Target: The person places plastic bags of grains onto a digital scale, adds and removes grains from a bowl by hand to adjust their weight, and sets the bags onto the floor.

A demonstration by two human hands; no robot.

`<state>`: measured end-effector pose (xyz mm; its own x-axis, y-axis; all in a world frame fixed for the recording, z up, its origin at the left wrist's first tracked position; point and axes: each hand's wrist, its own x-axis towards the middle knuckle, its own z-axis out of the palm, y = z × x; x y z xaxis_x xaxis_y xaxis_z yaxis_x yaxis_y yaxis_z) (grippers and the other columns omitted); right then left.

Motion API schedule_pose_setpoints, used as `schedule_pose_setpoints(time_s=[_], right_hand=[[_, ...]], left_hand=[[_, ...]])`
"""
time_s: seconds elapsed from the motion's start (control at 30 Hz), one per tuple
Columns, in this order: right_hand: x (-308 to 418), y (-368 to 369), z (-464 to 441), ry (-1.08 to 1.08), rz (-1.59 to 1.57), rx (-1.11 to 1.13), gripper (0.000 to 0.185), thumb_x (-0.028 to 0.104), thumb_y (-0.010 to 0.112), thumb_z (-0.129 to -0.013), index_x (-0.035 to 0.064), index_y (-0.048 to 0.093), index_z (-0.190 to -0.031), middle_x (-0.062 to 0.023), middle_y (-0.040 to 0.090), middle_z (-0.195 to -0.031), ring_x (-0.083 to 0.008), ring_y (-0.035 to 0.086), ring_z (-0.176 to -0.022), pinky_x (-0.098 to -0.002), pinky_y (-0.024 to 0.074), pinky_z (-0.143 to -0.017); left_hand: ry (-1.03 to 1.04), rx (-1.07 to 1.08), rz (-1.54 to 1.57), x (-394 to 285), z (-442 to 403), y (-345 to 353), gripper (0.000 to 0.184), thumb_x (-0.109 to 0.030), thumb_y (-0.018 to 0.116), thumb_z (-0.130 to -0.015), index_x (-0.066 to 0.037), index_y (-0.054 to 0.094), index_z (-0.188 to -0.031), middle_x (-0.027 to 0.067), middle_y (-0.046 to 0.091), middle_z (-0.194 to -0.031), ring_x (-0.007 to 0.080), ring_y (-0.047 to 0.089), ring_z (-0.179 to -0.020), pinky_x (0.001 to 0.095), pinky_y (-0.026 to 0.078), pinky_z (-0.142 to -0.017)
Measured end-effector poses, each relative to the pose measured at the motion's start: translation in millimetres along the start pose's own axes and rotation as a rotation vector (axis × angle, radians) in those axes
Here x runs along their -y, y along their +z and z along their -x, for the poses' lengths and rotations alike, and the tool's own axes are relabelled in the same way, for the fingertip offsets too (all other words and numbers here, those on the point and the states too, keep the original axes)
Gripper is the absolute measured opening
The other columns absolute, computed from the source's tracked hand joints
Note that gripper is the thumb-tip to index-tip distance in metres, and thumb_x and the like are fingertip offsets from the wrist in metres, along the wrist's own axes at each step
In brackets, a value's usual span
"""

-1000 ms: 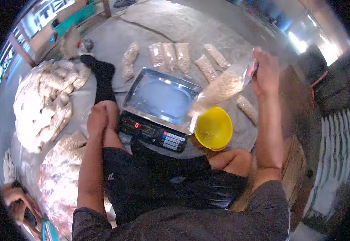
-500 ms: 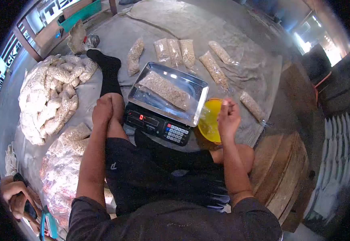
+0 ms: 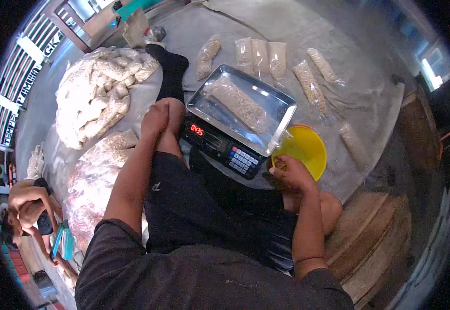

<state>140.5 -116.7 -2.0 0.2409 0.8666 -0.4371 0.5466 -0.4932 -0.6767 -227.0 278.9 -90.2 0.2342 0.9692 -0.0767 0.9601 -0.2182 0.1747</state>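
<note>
A filled clear bag (image 3: 238,105) lies in the metal tray (image 3: 282,110) of a digital scale (image 3: 220,146), whose red display reads 0.435. Just right of the scale stands a yellow bowl (image 3: 315,155). My right hand (image 3: 293,173) is at the bowl's near edge, its fingers curled together; whether they hold anything is too small to tell. On my bent knee, left of the scale, rests my left hand (image 3: 155,121), with its fingers closed around the knee.
Several filled bags (image 3: 278,61) lie on the grey sheet (image 3: 359,67) beyond the scale. A large pile of pale bags (image 3: 93,98) and clear plastic bags (image 3: 96,175) sit at the left. Another person (image 3: 31,201) bends at lower left. Wooden boards (image 3: 375,243) lie at right.
The bag went from my right hand onto the tray. My right hand moved down to the bowl's near edge. The display changed from 0 to 0.435. The view shifted.
</note>
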Motion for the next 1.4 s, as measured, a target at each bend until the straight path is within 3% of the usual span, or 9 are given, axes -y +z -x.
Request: schedule_pose_setpoints(time_s=[0.3, 0.47, 0.67, 0.8, 0.83, 0.9, 1.1, 1.2, 1.4], right_hand=[[-46, -1, -16, -0.018, 0.228, -0.330, 0.048, 0.028, 0.067, -0.090, -0.0010, 0.059, -0.128, -0.0258, 0.064, -0.121, -0.0392, 0.062, -0.115, -0.0435, 0.0476, -0.101], [-36, 13, -29, 0.126, 0.406, -0.001, 0.040, 0.014, 0.062, -0.088, -0.0032, 0.059, -0.125, -0.0269, 0.061, -0.123, -0.0414, 0.058, -0.118, -0.0448, 0.0462, -0.101], [-69, 21, -37, 0.007, 0.167, -0.274, 0.035, 0.001, 0.060, -0.078, -0.0025, 0.066, -0.112, -0.0272, 0.065, -0.115, -0.0431, 0.062, -0.110, -0.0458, 0.0484, -0.097], [-63, 9, -47, -0.042, 0.294, -0.256, 0.036, 0.000, 0.059, -0.076, -0.0013, 0.067, -0.112, -0.0263, 0.066, -0.115, -0.0443, 0.062, -0.109, -0.0464, 0.0486, -0.096], [-63, 12, -46, -0.030, 0.285, -0.196, 0.037, -0.001, 0.059, -0.078, -0.0006, 0.067, -0.114, -0.0258, 0.066, -0.115, -0.0439, 0.062, -0.109, -0.0460, 0.0486, -0.096], [-66, 27, -42, -0.012, 0.269, -0.070, 0.039, -0.001, 0.059, -0.080, 0.0008, 0.065, -0.118, -0.0246, 0.066, -0.116, -0.0431, 0.062, -0.109, -0.0453, 0.0486, -0.096], [-44, 30, -19, -0.323, -0.015, -0.418, 0.031, 0.009, 0.063, -0.083, 0.0046, 0.070, -0.113, -0.0236, 0.069, -0.106, -0.0410, 0.066, -0.101, -0.0449, 0.0501, -0.093], [-28, 18, -12, 0.000, 0.053, -0.023, 0.035, 0.011, 0.061, -0.086, 0.0054, 0.066, -0.120, -0.0233, 0.067, -0.112, -0.0410, 0.064, -0.106, -0.0447, 0.0492, -0.094], [-83, -3, -53, 0.036, 0.234, -0.398, 0.045, 0.010, 0.060, -0.085, -0.0044, 0.052, -0.127, -0.0256, 0.060, -0.123, -0.0421, 0.057, -0.117, -0.0448, 0.0468, -0.096]], left_hand=[[-0.025, -0.029, 0.005, -5, -1, -1, 0.076, -0.060, 0.038, -0.097, 0.009, 0.053, -0.126, 0.0355, 0.059, -0.124, 0.0492, 0.058, -0.117, 0.0535, 0.044, -0.102], [-0.003, -0.072, -0.037, -17, 19, -13, 0.067, -0.054, 0.046, -0.096, 0.007, 0.057, -0.122, 0.0319, 0.062, -0.122, 0.0488, 0.059, -0.114, 0.0530, 0.045, -0.100], [0.394, -0.676, 0.340, -105, 144, -48, 0.036, -0.034, 0.062, -0.094, 0.001, 0.064, -0.104, 0.0215, 0.066, -0.098, 0.0402, 0.064, -0.091, 0.0494, 0.050, -0.083], [0.466, 0.318, 0.677, -199, 275, -34, 0.021, -0.023, 0.063, -0.097, -0.003, 0.065, -0.104, 0.0114, 0.066, -0.089, 0.0240, 0.066, -0.076, 0.0369, 0.053, -0.069], [0.136, 0.914, 1.358, -205, 292, 8, 0.034, -0.030, 0.062, -0.099, -0.004, 0.058, -0.119, 0.0114, 0.066, -0.091, 0.0209, 0.068, -0.077, 0.0333, 0.056, -0.067], [-0.197, 1.119, 1.309, -263, 307, 2, 0.042, -0.035, 0.048, -0.105, -0.003, 0.043, -0.132, 0.0171, 0.066, -0.092, 0.0218, 0.068, -0.069, 0.0351, 0.059, -0.059], [0.003, 0.972, 1.377, -292, 290, 75, 0.028, -0.020, 0.042, -0.105, 0.002, 0.043, -0.122, 0.0181, 0.066, -0.093, 0.0229, 0.069, -0.065, 0.0348, 0.059, -0.056], [0.020, 0.931, 1.311, -299, 294, 46, 0.024, -0.014, 0.039, -0.104, 0.003, 0.045, -0.119, 0.0170, 0.067, -0.088, 0.0222, 0.068, -0.064, 0.0350, 0.059, -0.055], [0.039, 1.018, 1.340, -299, 287, 66, 0.026, -0.018, 0.038, -0.104, 0.003, 0.048, -0.114, 0.0144, 0.067, -0.081, 0.0200, 0.066, -0.061, 0.0335, 0.056, -0.053]])
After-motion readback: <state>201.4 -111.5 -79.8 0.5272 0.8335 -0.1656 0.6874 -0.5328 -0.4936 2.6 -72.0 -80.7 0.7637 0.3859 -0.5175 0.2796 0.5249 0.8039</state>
